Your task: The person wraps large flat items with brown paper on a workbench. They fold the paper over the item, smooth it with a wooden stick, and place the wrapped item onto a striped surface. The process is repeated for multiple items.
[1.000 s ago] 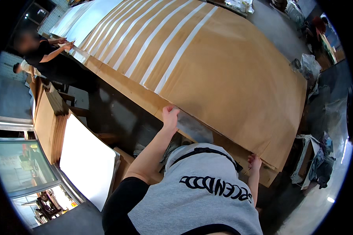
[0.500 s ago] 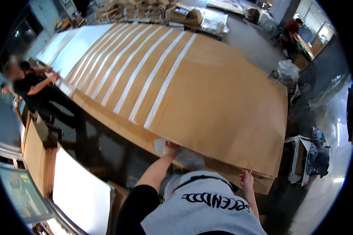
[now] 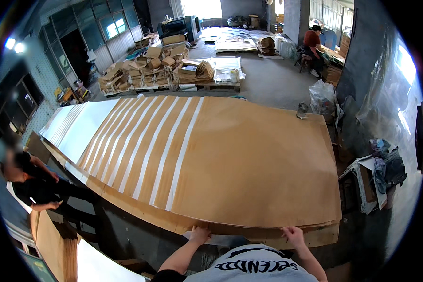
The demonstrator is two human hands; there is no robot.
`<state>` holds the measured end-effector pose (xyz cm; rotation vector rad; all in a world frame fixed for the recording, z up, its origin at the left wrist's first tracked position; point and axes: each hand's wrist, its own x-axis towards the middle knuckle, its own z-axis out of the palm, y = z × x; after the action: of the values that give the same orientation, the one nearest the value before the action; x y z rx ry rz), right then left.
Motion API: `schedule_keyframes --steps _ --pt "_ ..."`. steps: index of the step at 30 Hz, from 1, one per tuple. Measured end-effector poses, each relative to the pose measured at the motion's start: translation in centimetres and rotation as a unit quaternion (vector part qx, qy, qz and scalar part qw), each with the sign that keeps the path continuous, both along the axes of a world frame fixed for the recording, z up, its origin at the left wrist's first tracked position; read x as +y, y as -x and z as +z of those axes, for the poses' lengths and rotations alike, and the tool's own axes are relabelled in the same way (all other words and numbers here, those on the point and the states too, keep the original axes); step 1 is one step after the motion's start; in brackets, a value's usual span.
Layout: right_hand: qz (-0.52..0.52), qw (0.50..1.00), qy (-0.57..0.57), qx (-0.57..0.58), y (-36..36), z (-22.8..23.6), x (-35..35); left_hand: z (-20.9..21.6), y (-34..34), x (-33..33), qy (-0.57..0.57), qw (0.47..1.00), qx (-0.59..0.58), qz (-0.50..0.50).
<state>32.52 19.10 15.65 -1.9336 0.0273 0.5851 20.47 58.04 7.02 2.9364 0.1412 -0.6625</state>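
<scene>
Smooth, matt brown paper sheet (image 3: 258,164); glossy plastic bag (image 3: 322,97).

The flat white sheet (image 3: 103,263) at seven o'clock is cut off below, and the head (image 3: 12,162) of the black-clad co-worker (image 3: 35,185) at nine is blurred.

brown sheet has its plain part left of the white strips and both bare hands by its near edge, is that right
Not left: in the head view, the brown sheet has its plain part right of the white strips. The left hand and right hand are by its near edge.
</scene>
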Motion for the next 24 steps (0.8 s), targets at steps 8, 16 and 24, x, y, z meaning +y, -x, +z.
schedule_keyframes --steps 8,16,24 --pt "0.367 0.864 0.069 -0.338 0.1 3.6 7.2 10.4 2.7 -5.1 0.096 0.995 -0.020 0.019" --pt "0.539 0.833 0.027 -0.119 -1.9 3.6 7.4 23.5 2.2 -9.7 0.060 0.965 -0.215 0.139" --pt "0.338 0.931 -0.137 0.018 -7.9 4.3 11.7 23.3 10.0 -18.5 0.126 0.664 -0.483 0.558"
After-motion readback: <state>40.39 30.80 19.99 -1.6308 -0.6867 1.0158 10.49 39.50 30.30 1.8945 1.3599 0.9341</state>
